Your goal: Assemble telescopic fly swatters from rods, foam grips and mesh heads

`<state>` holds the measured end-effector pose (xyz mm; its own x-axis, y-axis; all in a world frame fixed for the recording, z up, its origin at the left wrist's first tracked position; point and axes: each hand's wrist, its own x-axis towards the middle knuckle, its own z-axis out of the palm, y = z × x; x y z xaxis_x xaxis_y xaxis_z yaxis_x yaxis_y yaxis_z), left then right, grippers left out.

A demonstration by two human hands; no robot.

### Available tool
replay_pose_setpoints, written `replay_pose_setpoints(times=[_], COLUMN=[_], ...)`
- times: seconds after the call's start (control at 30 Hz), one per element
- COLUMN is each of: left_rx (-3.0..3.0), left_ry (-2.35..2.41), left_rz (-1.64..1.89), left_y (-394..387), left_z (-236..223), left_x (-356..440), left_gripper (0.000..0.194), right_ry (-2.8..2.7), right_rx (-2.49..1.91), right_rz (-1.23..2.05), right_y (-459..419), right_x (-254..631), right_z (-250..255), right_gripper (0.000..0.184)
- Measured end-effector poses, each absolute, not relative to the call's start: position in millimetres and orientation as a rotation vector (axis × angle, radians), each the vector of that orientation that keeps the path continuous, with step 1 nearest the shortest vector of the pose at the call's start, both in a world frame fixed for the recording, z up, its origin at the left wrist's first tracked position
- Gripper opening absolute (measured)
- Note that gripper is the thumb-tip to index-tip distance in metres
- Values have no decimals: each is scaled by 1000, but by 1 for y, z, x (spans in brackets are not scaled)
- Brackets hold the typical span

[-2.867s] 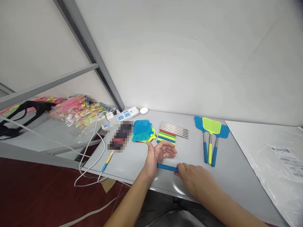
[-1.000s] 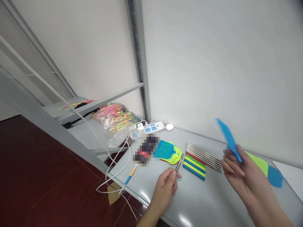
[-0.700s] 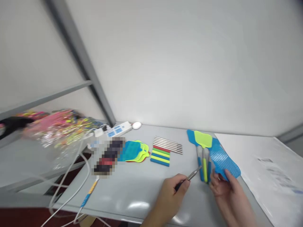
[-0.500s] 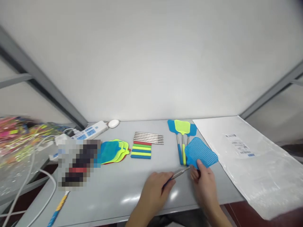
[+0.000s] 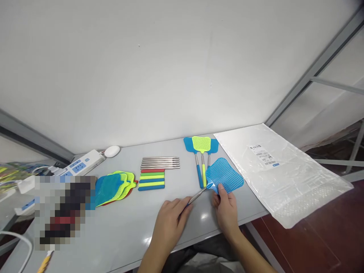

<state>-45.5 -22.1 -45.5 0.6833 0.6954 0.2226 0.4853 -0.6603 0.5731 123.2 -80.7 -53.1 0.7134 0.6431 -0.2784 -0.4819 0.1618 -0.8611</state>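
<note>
With the left hand I'm grasping the blue grip of a metal rod; with the right hand I'm pinching a blue mesh swatter head between thumb and fingers, over the gray table. On my feed, I'm judging the head light and flexible, best pinched near its neck, and the rod stiff, perhaps slippery, best held by its grip.

The hands and forearms are bare, the clothing dark.

Metal rod, earlier apart from blue mesh head, now meets its neck.
</note>
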Motion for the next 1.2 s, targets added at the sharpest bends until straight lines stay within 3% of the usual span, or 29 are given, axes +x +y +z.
replay_pose_setpoints(times=[0.7,0.87,1.2], left_rx=[2546,2669,2916], left_ry=[897,839,764], left_rz=[646,682,704], left_y=[-25,-24,-12], left_z=[-43,-42,-6], left_x=[-49,-55,-53], left_gripper=[30,27,26], right_ry=[-416,-584,-804], right_rx=[-1332,-1419,-1326], right_rz=[775,855,1059], right_y=[-89,-100,-92], right_x=[136,158,164], right_z=[-62,-48,-20], right_gripper=[47,36,43])
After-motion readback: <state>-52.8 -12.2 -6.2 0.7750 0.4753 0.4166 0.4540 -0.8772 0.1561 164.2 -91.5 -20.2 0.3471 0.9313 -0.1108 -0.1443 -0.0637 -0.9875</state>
